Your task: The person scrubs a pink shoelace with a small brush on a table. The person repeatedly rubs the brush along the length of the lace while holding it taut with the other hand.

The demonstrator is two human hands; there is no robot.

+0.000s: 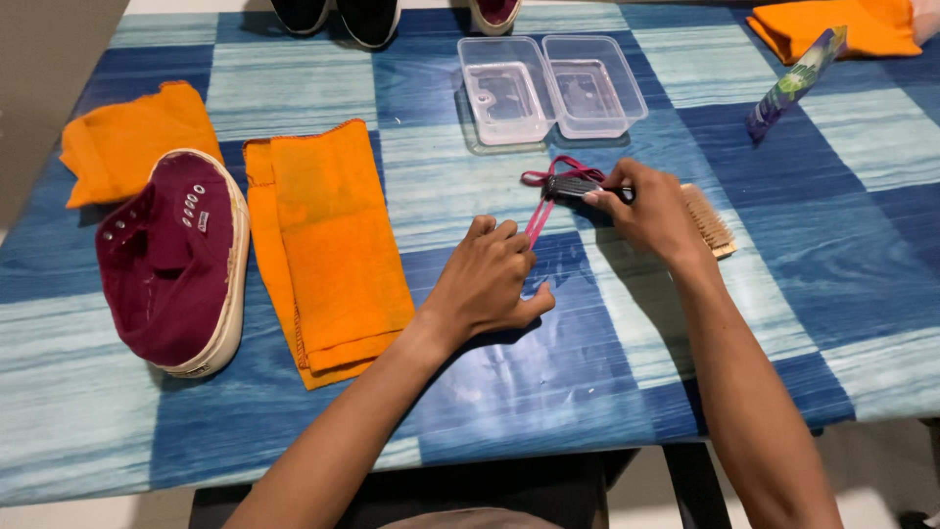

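My left hand (487,279) presses down on a pink-maroon shoelace (541,214) lying on the blue checked table (529,392). My right hand (651,211) grips a small dark brush (573,186) and holds it against the far end of the lace, which loops there. A wooden scrubbing brush (709,221) lies just behind my right hand. A maroon sneaker (174,260) with a white sole and no lace sits at the left. A folded orange cloth (323,250) lies between the sneaker and my left hand.
A clear plastic double container (551,90) stands beyond the lace. More orange cloths lie at far left (127,137) and top right (842,24). A tube (795,80) rests at upper right. Dark shoes (338,15) sit at the table's far edge.
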